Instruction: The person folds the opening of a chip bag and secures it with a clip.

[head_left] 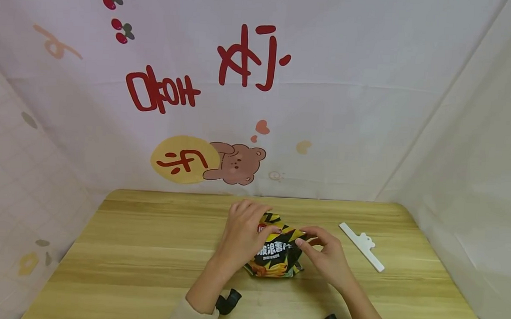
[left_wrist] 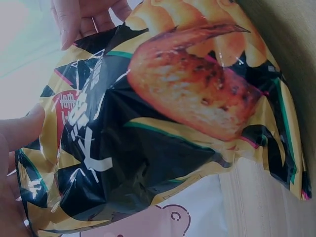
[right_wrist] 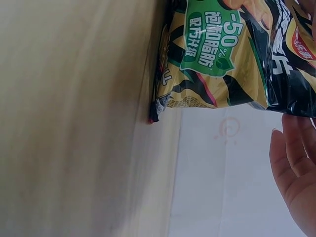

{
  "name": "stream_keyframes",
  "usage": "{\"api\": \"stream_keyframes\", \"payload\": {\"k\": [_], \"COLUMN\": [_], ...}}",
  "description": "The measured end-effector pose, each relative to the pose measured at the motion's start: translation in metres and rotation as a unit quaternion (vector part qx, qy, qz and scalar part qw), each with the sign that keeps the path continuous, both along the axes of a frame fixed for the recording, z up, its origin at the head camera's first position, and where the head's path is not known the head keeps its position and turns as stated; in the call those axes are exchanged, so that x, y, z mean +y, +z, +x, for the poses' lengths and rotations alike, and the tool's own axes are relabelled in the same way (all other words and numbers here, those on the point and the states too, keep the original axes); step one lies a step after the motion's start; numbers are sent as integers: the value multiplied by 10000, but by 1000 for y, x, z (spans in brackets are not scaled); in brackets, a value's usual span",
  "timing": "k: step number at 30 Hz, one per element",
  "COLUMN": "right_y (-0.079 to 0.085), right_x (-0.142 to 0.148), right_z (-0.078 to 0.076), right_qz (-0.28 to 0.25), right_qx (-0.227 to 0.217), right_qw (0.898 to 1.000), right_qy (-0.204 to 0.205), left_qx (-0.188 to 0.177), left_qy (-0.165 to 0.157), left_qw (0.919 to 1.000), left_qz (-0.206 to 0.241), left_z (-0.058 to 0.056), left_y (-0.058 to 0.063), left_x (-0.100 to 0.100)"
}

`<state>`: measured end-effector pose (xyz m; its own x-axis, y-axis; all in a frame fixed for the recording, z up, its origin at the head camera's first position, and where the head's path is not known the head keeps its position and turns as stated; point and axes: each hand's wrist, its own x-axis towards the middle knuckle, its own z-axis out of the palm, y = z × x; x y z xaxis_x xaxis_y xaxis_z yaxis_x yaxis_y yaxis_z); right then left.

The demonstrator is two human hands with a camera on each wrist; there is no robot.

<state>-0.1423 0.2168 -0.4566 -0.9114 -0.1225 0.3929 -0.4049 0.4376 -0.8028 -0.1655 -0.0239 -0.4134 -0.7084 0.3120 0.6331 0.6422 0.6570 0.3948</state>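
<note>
A black and yellow bag of potato chips stands upright on the table, its top edge folded or creased. In the head view my left hand grips its upper left side, thumb across the front and the other fingers behind. My right hand pinches the upper right corner between thumb and fingers. The left wrist view shows the bag's front with a roasted chicken wing print. In the right wrist view, the bag's lower end meets the tabletop, and fingers of the right hand reach behind its upper part.
A white bag-sealing clip lies on the wooden table, right of the bag. Black wrist devices sit by both forearms. A printed white cloth hangs behind the table and along its sides.
</note>
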Motion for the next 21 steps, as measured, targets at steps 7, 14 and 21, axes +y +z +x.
{"api": "stream_keyframes", "payload": {"k": [7, 14, 21], "right_y": [0, -3, -4], "right_x": [4, 6, 7], "right_z": [0, -1, -2], "right_qz": [-69, -24, 184], "right_qx": [-3, 65, 136], "right_qw": [10000, 10000, 9995], "right_qy": [3, -61, -205], "left_qx": [26, 54, 22], "left_qy": [79, 45, -65], "left_qw": [10000, 10000, 9998], "left_qz": [-21, 61, 185], "left_z": [-1, -1, -3], "left_y": [-2, -4, -3], "left_x": [2, 0, 0]}}
